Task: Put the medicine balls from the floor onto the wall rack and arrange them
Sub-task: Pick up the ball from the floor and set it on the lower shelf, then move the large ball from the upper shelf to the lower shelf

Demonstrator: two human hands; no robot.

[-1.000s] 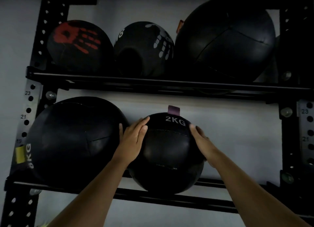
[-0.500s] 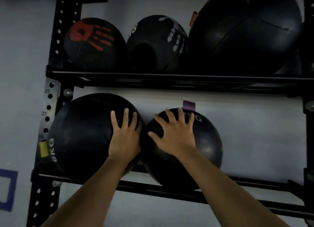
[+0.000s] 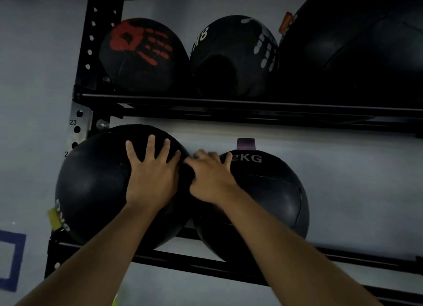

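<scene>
Upper shelf (image 3: 229, 101), across the top of the frame: handprint ball (image 3: 142, 54) at left, second handprint ball (image 3: 231, 56) touching its right side, large ball (image 3: 357, 47) at far right. Lower shelf (image 3: 206, 263): large ball (image 3: 96, 186) at left against the rack upright (image 3: 100, 31), 2KG ball (image 3: 267, 198) touching it at centre, shelf open to the right. Left hand (image 3: 152, 180) lies flat on the lower large ball; right hand (image 3: 212, 180) lies on the 2KG ball's upper left, at the seam between the two.

Lower-right medicine ball (image 3: 270, 191) marked "2KG" in pale letters, its "2" partly hidden. Rack upright (image 3: 76, 127) stamped "23" beside a hole. Other markings illegible.
</scene>
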